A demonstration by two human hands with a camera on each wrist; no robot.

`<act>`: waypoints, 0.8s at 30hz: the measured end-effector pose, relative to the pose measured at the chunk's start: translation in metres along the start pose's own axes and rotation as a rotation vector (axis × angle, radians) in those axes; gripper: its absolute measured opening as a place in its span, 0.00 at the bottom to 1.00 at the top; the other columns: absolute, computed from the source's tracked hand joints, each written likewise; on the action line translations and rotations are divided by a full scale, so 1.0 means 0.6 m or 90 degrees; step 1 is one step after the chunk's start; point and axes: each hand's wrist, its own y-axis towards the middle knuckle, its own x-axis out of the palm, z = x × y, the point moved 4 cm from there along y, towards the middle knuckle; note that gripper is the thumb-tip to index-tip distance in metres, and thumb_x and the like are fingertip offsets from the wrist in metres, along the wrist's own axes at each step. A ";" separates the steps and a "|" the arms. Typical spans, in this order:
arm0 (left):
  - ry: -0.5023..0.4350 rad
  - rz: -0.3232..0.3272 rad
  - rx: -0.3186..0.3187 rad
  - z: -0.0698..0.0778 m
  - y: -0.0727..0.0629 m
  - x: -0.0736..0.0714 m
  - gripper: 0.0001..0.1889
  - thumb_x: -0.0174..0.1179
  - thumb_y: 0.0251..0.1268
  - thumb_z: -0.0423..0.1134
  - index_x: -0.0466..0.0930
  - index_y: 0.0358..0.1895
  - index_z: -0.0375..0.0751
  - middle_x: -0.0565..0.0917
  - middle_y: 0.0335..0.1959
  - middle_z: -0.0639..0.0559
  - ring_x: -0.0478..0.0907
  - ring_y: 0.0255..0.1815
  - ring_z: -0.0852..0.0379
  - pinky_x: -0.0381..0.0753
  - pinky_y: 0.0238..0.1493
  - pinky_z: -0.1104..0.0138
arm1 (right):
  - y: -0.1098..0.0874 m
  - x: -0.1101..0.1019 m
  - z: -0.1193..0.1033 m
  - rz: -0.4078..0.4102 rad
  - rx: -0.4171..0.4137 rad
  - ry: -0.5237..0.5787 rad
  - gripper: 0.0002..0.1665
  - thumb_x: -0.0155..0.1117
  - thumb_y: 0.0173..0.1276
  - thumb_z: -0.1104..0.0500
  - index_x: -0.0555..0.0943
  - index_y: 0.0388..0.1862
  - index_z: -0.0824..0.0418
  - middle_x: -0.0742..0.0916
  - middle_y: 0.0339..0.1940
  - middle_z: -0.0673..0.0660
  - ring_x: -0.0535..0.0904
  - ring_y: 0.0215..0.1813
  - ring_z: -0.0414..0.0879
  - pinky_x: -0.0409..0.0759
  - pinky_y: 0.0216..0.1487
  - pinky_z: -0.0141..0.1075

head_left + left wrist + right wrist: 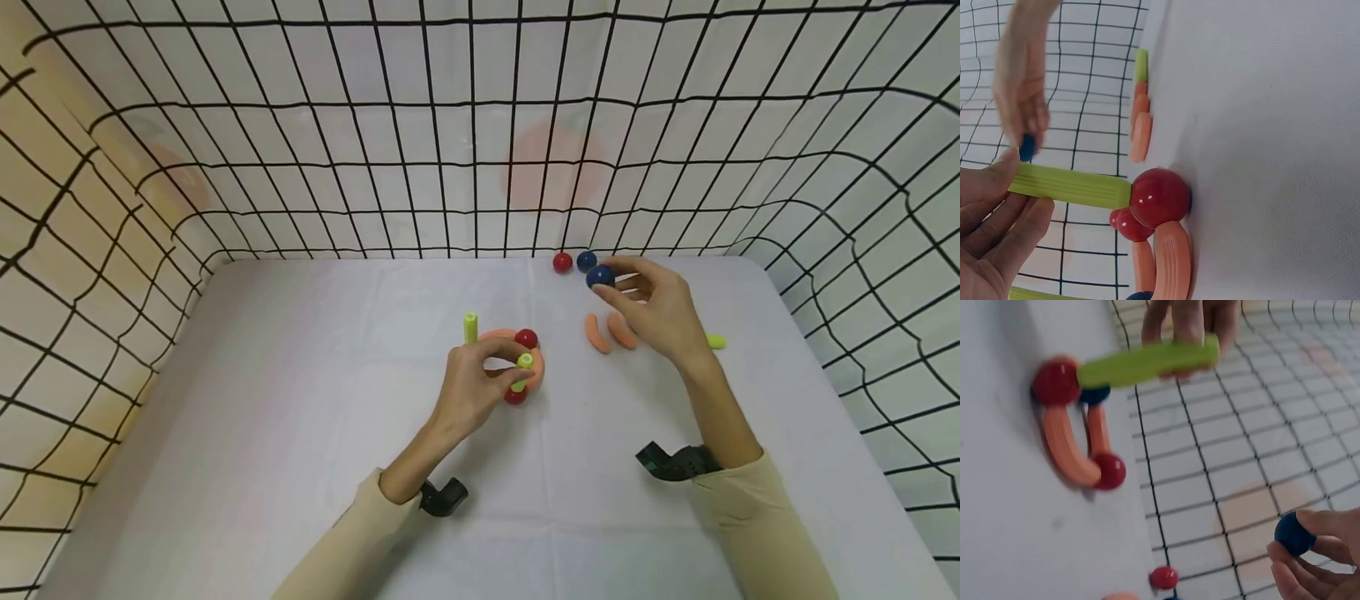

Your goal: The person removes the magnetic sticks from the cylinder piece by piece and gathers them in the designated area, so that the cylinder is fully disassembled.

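Note:
My left hand [474,385] pinches a yellow-green rod [1072,185] near its upper end. The rod's lower end meets a red ball [1160,197] on the table. That ball belongs to a ring of curved orange pieces [1066,447] and balls, with another red ball [527,338] at its far right. A second yellow-green rod [470,327] stands upright on the ring's left side. Over the back right of the table, my right hand [651,307] holds a blue ball [600,277] between thumb and fingers. Part of the ring is hidden behind my left hand.
Behind my right hand's ball lie a red ball [562,262] and a blue ball [587,261]. Two curved orange pieces [597,333] lie nearer. A yellow-green rod [716,342] shows beyond my right wrist. Black wire mesh [472,167] borders the white table [300,400].

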 end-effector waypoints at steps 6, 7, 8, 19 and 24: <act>-0.014 -0.002 -0.001 -0.004 -0.001 -0.002 0.10 0.76 0.55 0.26 0.88 0.40 0.31 0.91 0.39 0.41 0.89 0.45 0.48 0.90 0.45 0.70 | 0.068 -0.012 0.085 0.027 0.125 -0.041 0.28 0.67 0.75 0.48 0.78 0.68 0.60 0.86 0.61 0.64 0.82 0.40 0.32 0.75 0.38 0.22; -0.015 -0.003 -0.001 -0.004 -0.001 -0.002 0.10 0.76 0.55 0.26 0.88 0.40 0.31 0.91 0.39 0.41 0.90 0.45 0.48 0.90 0.45 0.71 | 0.079 -0.013 0.097 0.032 0.138 -0.044 0.28 0.67 0.75 0.49 0.78 0.68 0.60 0.86 0.60 0.65 0.82 0.38 0.30 0.75 0.37 0.22; -0.015 -0.004 0.000 -0.004 0.000 -0.002 0.10 0.76 0.55 0.26 0.89 0.40 0.31 0.91 0.39 0.41 0.90 0.44 0.49 0.89 0.45 0.71 | 0.088 -0.013 0.110 0.034 0.153 -0.045 0.28 0.67 0.75 0.49 0.79 0.68 0.60 0.86 0.61 0.65 0.82 0.38 0.30 0.75 0.36 0.22; -0.021 -0.009 0.005 -0.004 -0.002 -0.001 0.10 0.76 0.55 0.26 0.89 0.40 0.31 0.91 0.39 0.42 0.89 0.45 0.49 0.90 0.44 0.70 | 0.157 0.022 0.201 0.028 0.248 -0.052 0.28 0.69 0.73 0.57 0.78 0.67 0.69 0.84 0.59 0.72 0.83 0.49 0.56 0.74 0.32 0.22; -0.020 -0.011 0.009 -0.005 -0.001 -0.001 0.10 0.75 0.55 0.25 0.88 0.40 0.30 0.91 0.39 0.41 0.89 0.46 0.49 0.90 0.45 0.70 | 0.170 0.036 0.219 0.033 0.285 -0.058 0.28 0.69 0.73 0.56 0.78 0.65 0.70 0.83 0.60 0.72 0.78 0.54 0.56 0.71 0.41 0.29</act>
